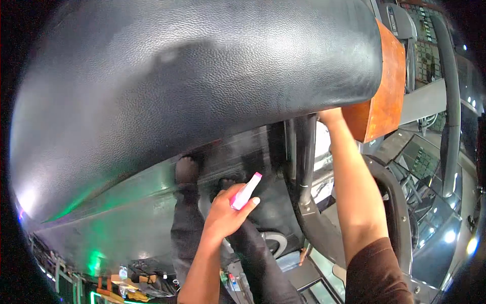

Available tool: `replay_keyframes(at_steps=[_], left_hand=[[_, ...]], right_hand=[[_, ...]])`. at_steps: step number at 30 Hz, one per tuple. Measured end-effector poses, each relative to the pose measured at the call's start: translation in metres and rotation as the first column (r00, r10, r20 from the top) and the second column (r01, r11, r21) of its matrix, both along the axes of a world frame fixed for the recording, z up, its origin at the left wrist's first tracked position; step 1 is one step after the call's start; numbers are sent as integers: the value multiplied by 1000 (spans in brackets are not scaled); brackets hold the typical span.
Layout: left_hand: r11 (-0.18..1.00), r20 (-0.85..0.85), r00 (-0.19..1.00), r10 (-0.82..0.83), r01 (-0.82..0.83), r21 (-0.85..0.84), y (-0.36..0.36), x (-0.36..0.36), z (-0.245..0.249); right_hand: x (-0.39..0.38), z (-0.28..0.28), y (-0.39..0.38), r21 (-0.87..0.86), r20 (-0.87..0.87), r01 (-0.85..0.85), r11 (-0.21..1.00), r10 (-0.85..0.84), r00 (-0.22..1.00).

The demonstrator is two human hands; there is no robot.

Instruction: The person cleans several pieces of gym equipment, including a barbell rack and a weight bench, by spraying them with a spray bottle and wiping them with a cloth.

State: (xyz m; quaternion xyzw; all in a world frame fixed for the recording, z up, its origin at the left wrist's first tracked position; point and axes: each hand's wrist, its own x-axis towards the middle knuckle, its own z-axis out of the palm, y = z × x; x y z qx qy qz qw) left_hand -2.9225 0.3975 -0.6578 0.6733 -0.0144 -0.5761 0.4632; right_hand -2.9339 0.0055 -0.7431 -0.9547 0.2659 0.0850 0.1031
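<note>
A large black leather-like padded surface [212, 66] fills the upper part of the head view. Below it, near the middle, my left hand [224, 215] is closed around a white tube with pink ends [246, 191], which points up and to the right. My right arm reaches up on the right side, and my right hand [330, 115] is at the pad's lower edge, beside a dark upright post [305, 157] and a brown wooden block [387, 86]. The fingers of my right hand are hidden under the pad.
Legs in dark trousers [263, 263] show at the bottom centre. A curved grey frame [324, 228] lies below the post. Dark bars and glass panels [440, 238] stand at the right. Assorted items [134, 283] lie at the lower left.
</note>
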Motion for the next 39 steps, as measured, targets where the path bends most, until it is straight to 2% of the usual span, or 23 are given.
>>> replay_keyframes(at_steps=[2,4,6,8,9,10,11,13,14,16,19,20,21,22,24,25,26,28,30,32,34,37,39], left_hand=[[1000,3,1000,8,-8,-22,-1,1,1],[999,7,1000,28,-27,-46,-2,1,1],[997,0,999,46,-46,-64,-4,-1,0],[995,-12,998,62,-63,-78,-8,-1,0],[993,-8,998,68,-69,-93,-10,2,1],[992,-4,997,75,-75,-103,-11,3,3],[990,-2,997,79,-79,-115,-12,5,3],[991,12,997,76,-74,-112,-8,2,4],[991,25,996,82,-79,-109,-7,2,1],[992,39,996,80,-75,-105,-1,3,1],[997,91,996,15,-8,-73,2,4,5],[996,107,994,35,-25,-86,2,1,2],[995,121,991,53,-42,-95,3,-3,-1],[993,132,989,70,-55,-107,4,-7,-2],[982,184,975,128,-97,-164,4,-9,-1],[974,212,964,158,-117,-195,3,-8,0],[967,179,966,188,-150,-205,1,-6,3],[950,108,963,247,-219,-223,0,1,9],[947,143,958,250,-211,-244,0,2,6],[950,175,955,238,-191,-248,1,2,6],[939,150,949,277,-235,-251,1,-1,4],[939,160,947,277,-232,-252,4,-4,5],[933,174,940,293,-242,-265,6,-6,4]], right_hand=[[4,6,16,-188,-111,-131,973,112,988],[-10,26,37,57,-42,172,983,-169,985],[-56,24,54,132,6,346,929,-350,937],[-123,21,64,141,-194,463,875,-434,880],[-147,34,83,143,-116,443,885,-430,895],[-192,33,84,135,-262,460,878,-416,871],[-238,31,84,126,-405,466,876,-383,830],[-315,36,94,136,-523,635,760,-489,698],[-358,4,84,52,-559,761,647,-613,559],[-323,11,88,174,-451,818,548,-694,561],[-187,12,83,186,-325,946,266,-892,315],[-182,-21,53,199,-264,907,371,-871,414],[-75,31,80,243,-254,961,130,-948,192],[-46,28,80,462,-101,869,175,-963,248],[-1,34,74,489,57,741,461,-864,500],[15,49,85,380,20,736,560,-801,599],[-7,22,77,335,193,472,815,-550,812],[-42,18,98,-85,357,136,987,-98,929],[-114,30,113,-65,129,32,997,-24,991],[-195,38,135,83,-138,297,951,-284,949],[-223,52,156,128,-319,504,854,-446,836],[-233,41,163,38,-428,717,697,-637,641],[-233,26,158,-7,-345,621,784,-585,734]])
